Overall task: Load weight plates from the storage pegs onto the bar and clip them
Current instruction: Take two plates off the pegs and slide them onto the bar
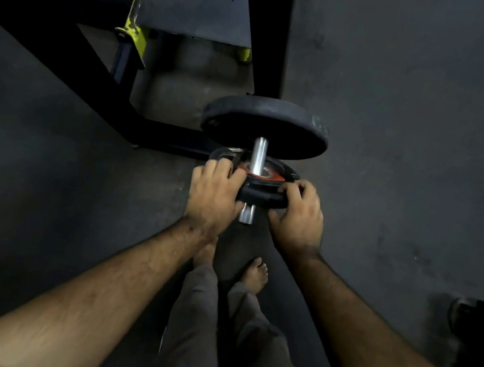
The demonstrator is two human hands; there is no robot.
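Left hand (216, 193) and right hand (301, 215) both clamp the small plate (261, 183), already threaded on the bar sleeve (258, 157). Sleeve axis runs near-to-far; large plate (265, 126) sits just beyond, so slide away.

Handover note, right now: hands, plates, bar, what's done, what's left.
Left hand grips the left rim of the small plate; right hand grips its right rim.
The small plate is threaded on the bar sleeve, whose end sticks out below it, with a gap to the large plate already on the sleeve further in.
Done: large plate loaded, small plate started on.
Left: push the small plate against the large one, then clip. No clip is visible in view.
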